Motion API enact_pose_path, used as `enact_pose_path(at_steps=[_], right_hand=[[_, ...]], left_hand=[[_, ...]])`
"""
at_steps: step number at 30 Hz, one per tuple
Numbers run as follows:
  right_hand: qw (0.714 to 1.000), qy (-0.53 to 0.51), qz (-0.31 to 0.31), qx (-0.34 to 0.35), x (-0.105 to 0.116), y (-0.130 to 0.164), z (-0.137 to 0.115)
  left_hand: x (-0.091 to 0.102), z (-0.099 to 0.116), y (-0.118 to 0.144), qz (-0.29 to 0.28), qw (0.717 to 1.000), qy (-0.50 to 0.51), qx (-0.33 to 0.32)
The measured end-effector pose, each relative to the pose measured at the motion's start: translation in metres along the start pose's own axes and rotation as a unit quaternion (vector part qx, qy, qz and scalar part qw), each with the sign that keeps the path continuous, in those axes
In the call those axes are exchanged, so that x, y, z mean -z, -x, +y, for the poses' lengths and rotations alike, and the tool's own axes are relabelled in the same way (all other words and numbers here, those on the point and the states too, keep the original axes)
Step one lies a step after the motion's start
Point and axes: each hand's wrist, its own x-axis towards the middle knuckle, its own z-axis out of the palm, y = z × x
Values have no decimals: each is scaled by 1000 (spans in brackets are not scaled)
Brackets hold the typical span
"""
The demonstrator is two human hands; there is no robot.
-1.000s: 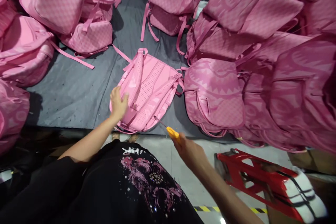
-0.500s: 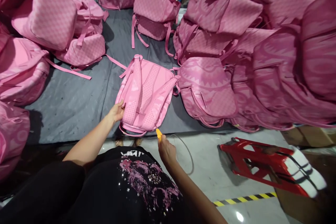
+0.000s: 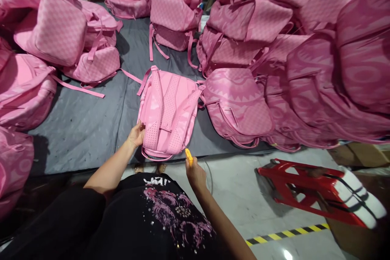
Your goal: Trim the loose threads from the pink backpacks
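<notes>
I see a pink backpack lying strap side up at the centre of the frame, on the near edge of a grey counter. My left hand grips its lower left edge, fingers closed on the fabric. My right hand, just below the backpack's lower right corner, is closed in a tight grip around a yellow tool; the tool's tip points up at that corner, and I cannot tell whether it touches the fabric. More pink backpacks crowd the counter: a heap fills the right half of the frame and leans against the centre backpack's right side, a pile sits at the upper left, and a few lie at the top centre. At the lower right a red stool lies on its side on the pale floor, with yellow-black tape running along the bottom right. My black top with pink print fills the lower centre.
</notes>
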Motion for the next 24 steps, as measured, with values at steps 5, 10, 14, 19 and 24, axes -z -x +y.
enact_pose_path(at_steps=[5, 10, 14, 19, 24], right_hand=[[1000, -4, -18, -21, 12, 0, 7], [999, -7, -40, -30, 13, 43, 31], [992, -14, -122, 14, 10, 89, 28], [986, 16, -147, 79, 17, 83, -14], [988, 21, -144, 48, 23, 74, -22]], left_hand=[[-6, -5, 0, -17, 1000, 12, -6], [-12, -7, 4, -25, 999, 15, -14], [-14, -12, 5, -33, 999, -6, -18], [-20, -14, -1, -32, 996, -76, -29], [-25, -13, 18, 22, 978, -201, -41]])
